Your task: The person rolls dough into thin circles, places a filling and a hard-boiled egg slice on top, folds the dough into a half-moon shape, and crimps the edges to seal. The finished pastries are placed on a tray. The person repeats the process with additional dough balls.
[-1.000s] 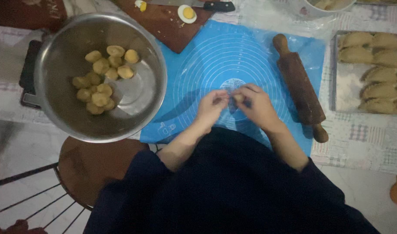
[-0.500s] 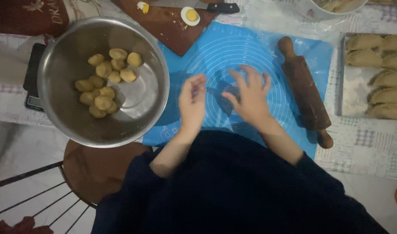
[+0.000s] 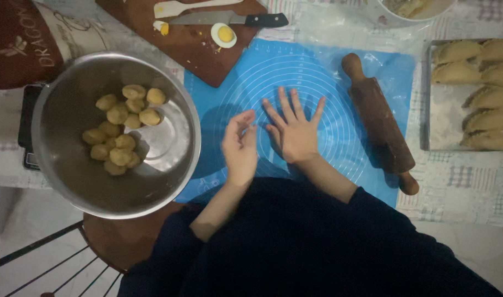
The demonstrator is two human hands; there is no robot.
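Right hand (image 3: 296,131) flat, fingers spread, pressing on the mat (image 3: 317,71); a second ago both hands pinched dough together. Left hand (image 3: 239,146) now apart, empty, on edge beside it. Dough hidden under right palm, presumably being flattened. Pin (image 3: 379,122) right; bowl (image 3: 53,165) left.

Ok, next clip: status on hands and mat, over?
Right hand flat on blue mat, fingers spread. Left hand beside it, empty. Rolling pin lies right of them, untouched.
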